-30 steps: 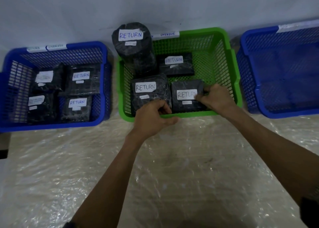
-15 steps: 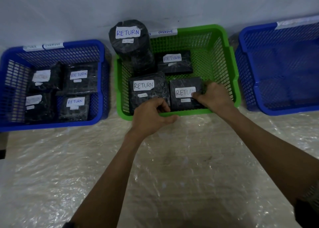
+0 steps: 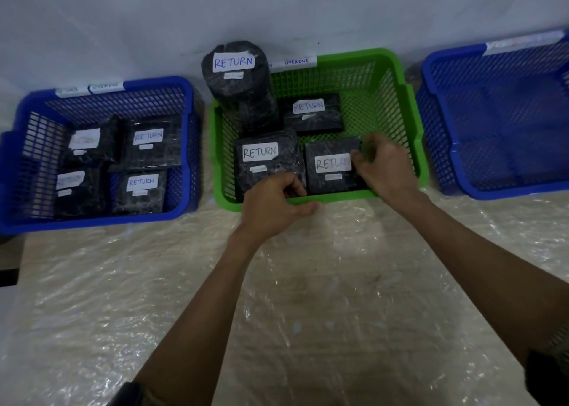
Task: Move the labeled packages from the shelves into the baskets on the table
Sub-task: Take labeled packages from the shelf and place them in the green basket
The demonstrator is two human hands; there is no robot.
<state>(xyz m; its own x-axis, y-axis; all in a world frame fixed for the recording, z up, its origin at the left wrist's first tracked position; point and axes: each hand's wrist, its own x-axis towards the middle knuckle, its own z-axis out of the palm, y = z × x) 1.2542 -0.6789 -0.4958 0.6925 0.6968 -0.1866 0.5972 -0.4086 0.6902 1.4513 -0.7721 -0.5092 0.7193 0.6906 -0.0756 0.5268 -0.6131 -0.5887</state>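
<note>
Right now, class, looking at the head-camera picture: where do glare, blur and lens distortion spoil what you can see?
Head view: glare speckles the plastic sheet; wide-angle distortion bows the left blue basket and right blue basket outward; the back-left label there is washed out; the right hand looks blurred and hides the label end on the front-right package.
</note>
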